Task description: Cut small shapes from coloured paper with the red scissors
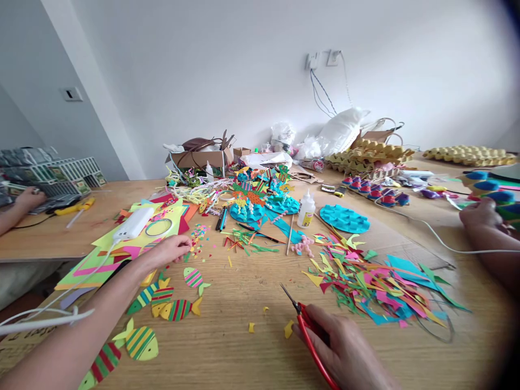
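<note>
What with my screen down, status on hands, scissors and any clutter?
Right hand gripping red-handled scissors. Left hand beside paper confetti; can't tell if holding anything. Striped paper fish lying left. Yellow scraps near scissors.

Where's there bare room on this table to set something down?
Between the striped paper fish and the red-handled scissors in the right hand, though a few yellow scraps lie there. Another bare patch sits right of that hand, on the near side of the paper-scrap heap. It's crowded around the glue bottle and by the left hand.
</note>
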### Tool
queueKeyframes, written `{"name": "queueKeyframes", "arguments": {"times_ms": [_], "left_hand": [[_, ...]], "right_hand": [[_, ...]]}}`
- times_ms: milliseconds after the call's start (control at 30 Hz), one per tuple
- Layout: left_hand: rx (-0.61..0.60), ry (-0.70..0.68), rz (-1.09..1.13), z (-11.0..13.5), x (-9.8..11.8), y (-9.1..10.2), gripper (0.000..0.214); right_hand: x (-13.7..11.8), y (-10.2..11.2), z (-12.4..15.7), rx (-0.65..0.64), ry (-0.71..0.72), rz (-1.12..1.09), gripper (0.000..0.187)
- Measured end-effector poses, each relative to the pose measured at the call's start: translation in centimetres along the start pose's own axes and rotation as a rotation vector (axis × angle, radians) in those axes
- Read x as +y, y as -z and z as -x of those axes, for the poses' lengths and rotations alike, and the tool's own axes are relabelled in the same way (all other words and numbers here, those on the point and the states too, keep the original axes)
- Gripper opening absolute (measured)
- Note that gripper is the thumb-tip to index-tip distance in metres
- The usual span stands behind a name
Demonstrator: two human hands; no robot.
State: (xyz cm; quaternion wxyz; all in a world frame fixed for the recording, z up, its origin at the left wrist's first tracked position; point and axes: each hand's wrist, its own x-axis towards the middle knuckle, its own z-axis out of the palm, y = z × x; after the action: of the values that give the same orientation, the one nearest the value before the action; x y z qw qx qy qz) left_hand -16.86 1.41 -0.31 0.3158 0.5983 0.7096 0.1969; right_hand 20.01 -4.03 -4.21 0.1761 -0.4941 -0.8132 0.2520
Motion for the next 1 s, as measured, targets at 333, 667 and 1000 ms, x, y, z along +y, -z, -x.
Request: {"name": "queueKeyframes", "arguments": {"times_ms": [333, 667, 1000], "left_hand": [[-0.189, -0.169, 0.365, 5.5, 7.4, -4.7, 0.018], [-0.183, -0.332, 0.141, 7.3, 10.8, -7.8, 0.012], [-0.231, -0.355, 0.177, 7.3, 10.6, -8.3, 0.014]], "right_hand": [[-4.6, -0.2, -2.0, 0.122, -0.034, -0.651, 0.019], [-7.0, -0.7, -4.4, 0.214, 0.049, -0.761, 0.014], [-6.5, -1.1, -4.6, 0.199, 0.035, -0.968, 0.015]]}}
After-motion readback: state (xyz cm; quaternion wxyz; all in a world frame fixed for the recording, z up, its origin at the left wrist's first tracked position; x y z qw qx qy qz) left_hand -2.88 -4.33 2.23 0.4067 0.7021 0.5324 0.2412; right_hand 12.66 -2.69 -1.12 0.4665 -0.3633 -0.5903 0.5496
